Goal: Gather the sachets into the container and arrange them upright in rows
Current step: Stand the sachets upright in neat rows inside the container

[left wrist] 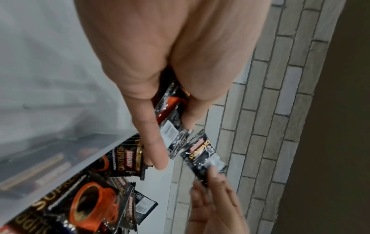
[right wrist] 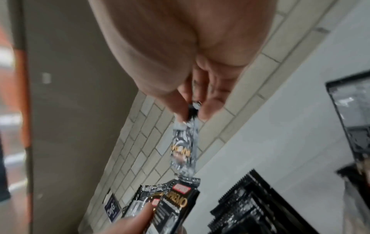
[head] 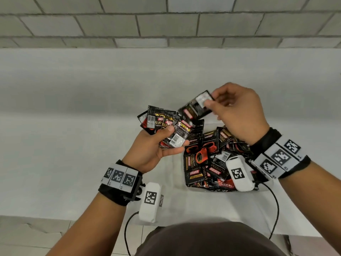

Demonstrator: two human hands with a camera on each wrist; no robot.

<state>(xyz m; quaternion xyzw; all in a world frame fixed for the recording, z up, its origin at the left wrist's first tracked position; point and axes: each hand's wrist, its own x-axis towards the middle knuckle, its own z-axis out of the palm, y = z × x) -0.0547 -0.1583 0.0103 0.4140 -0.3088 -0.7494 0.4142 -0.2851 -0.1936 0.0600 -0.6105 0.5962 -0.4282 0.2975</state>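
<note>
My left hand (head: 162, 143) grips a fanned stack of black sachets (head: 166, 124) between thumb and fingers, raised left of the container. The same stack of sachets (left wrist: 170, 114) shows under my left hand's fingers (left wrist: 154, 142) in the left wrist view. My right hand (head: 232, 109) pinches a single black sachet (head: 197, 106) by its end, just right of the stack. That sachet (right wrist: 184, 145) hangs below the pinching fingertips (right wrist: 208, 109), its lower end near the held stack (right wrist: 170, 202). The clear container (head: 185, 180) holds a loose, jumbled heap of sachets (head: 204, 159).
The container stands on a white tabletop (head: 73, 145) with a grey brick wall (head: 166, 21) behind it. Wrist cameras with cables hang below both wrists near the table's front edge (head: 55, 215). My dark-clothed torso (head: 212, 241) is at the bottom.
</note>
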